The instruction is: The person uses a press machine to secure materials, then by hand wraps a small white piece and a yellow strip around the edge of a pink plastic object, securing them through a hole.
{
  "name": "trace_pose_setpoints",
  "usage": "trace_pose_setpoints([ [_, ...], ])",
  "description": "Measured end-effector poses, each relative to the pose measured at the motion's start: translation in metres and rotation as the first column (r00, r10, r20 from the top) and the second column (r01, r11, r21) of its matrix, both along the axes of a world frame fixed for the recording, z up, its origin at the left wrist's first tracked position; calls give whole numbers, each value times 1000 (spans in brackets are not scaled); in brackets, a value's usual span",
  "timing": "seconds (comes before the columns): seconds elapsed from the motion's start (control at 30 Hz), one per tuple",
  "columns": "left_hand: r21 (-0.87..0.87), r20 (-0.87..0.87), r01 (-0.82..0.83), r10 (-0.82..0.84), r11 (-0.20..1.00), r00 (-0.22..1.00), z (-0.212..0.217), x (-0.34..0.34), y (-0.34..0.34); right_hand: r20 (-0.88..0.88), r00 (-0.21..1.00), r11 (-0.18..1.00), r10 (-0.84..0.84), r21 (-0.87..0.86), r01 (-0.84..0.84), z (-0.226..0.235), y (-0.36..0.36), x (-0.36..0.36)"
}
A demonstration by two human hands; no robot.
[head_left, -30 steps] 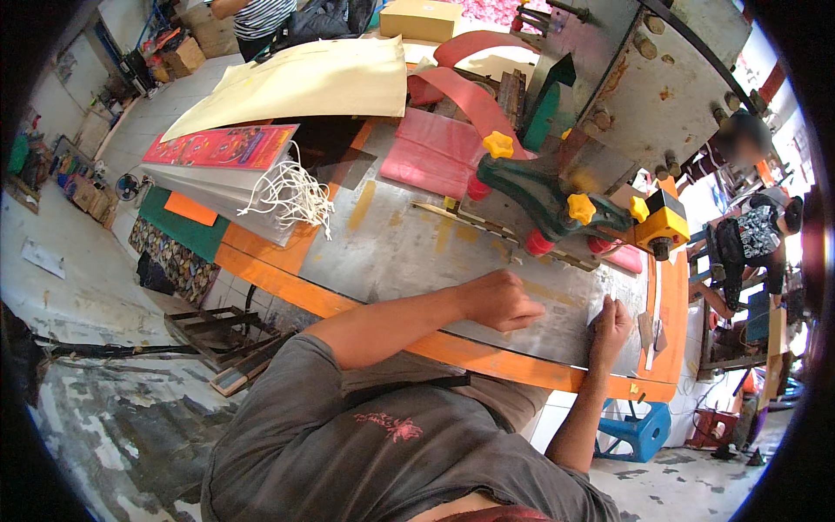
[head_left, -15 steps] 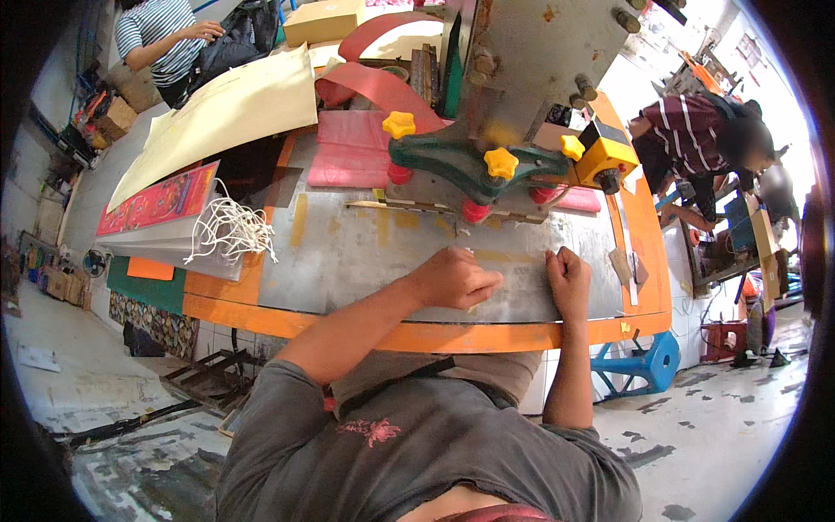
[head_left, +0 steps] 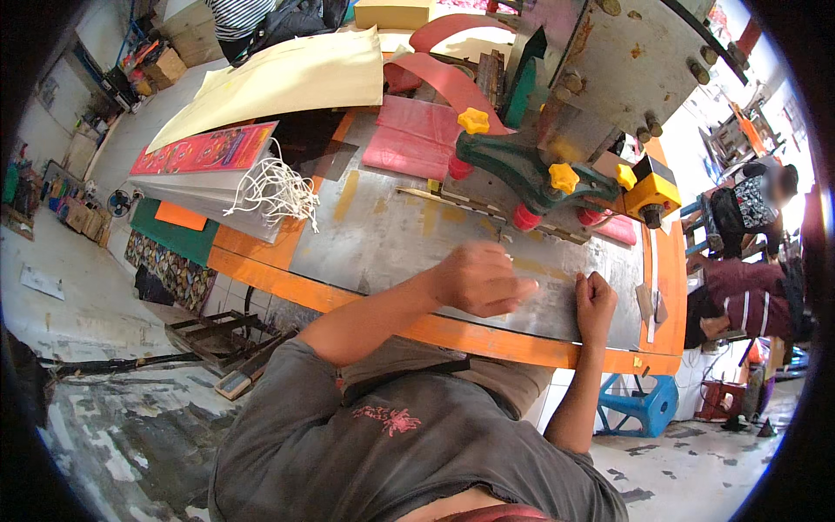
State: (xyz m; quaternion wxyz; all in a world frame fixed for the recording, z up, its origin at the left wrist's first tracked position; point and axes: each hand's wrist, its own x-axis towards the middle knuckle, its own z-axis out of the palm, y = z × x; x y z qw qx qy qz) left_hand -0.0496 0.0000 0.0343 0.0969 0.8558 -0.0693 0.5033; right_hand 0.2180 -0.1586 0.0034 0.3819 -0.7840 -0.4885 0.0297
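Over the grey metal tabletop (head_left: 383,252), my left hand (head_left: 485,280) is raised with its fingers curled closed. Its knuckles hide whatever may be in the grip. To the right of it, my right hand (head_left: 596,306) makes a fist, thumb side up, near the table's front edge. What it may hold is also hidden. A dark green machine bracket (head_left: 513,165) with yellow star knobs (head_left: 564,179) and red round feet (head_left: 526,217) stands just beyond both hands. Left of them lies a stack of red printed sheets in clear plastic (head_left: 209,152), white strings (head_left: 277,193) spilling from its end.
An orange edge (head_left: 278,283) borders the table. A large cream sheet (head_left: 287,83), pink-red film (head_left: 413,139) and a yellow control box (head_left: 652,193) lie around the press. A blue stool (head_left: 639,407) stands below right. Other people (head_left: 748,291) are at the right and far left.
The whole view has shifted, so the table sits further right and lower. My left hand has turned slightly and appears larger. Both hands stay closed. The person at far left is now mostly cut off.
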Motion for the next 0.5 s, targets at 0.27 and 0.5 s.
trace_pose_setpoints([
  [0.27, -911, 209, -35, 534, 411, 819, 50, -89, 107, 11, 1000, 1000, 26, 9, -26, 5, -2, -3],
  [0.5, -987, -32, 57, 533, -150, 846, -24, -152, 236, 42, 998, 999, 51, 7, -52, 7, 2, -5],
])
